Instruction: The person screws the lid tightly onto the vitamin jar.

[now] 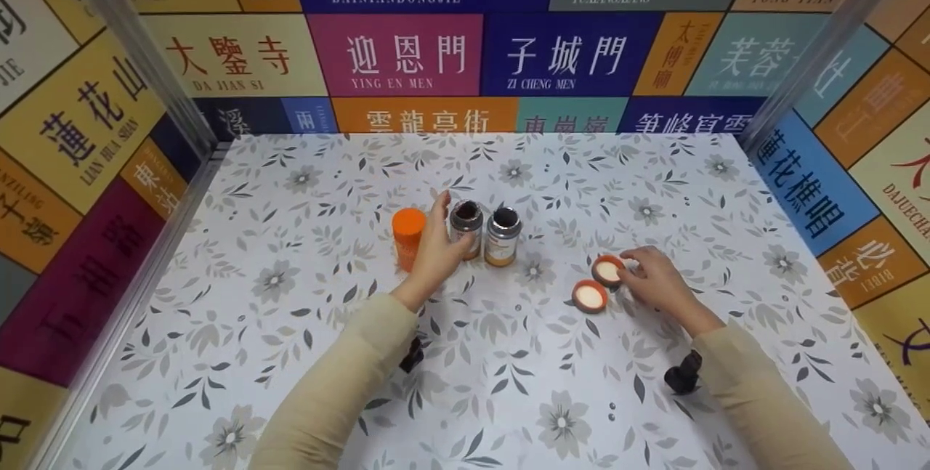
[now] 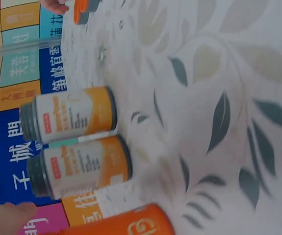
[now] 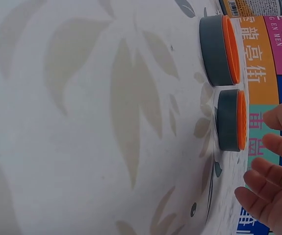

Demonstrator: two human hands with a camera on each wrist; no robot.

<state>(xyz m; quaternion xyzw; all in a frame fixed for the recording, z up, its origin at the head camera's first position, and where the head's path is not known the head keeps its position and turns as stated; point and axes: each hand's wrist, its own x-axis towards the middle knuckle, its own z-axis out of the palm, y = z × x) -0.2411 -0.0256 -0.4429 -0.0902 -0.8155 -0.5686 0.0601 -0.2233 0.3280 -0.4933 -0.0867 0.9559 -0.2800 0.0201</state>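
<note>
Two open jars with silver necks and white-and-orange labels stand upright side by side: the left jar (image 1: 466,221) and the right jar (image 1: 501,246). An orange bottle (image 1: 407,227) stands left of them. My left hand (image 1: 436,248) is between the bottle and the left jar, fingers extended and thumb near that jar's front. In the left wrist view, only part of this hand (image 2: 6,215) shows, gripping nothing. Two grey-and-orange lids lie with their pale insides up, a front lid (image 1: 590,297) and a back lid (image 1: 608,271). Beside the back lid, my right hand (image 1: 660,282) has loosely bent, spread fingers.
A white tablecloth (image 1: 563,375) with grey flowers and leaves covers the table. Panels of coloured signs (image 1: 407,56) stand along its back and sides. Black wrist-worn pieces show beneath the left forearm (image 1: 334,383) and beside the right forearm (image 1: 755,383).
</note>
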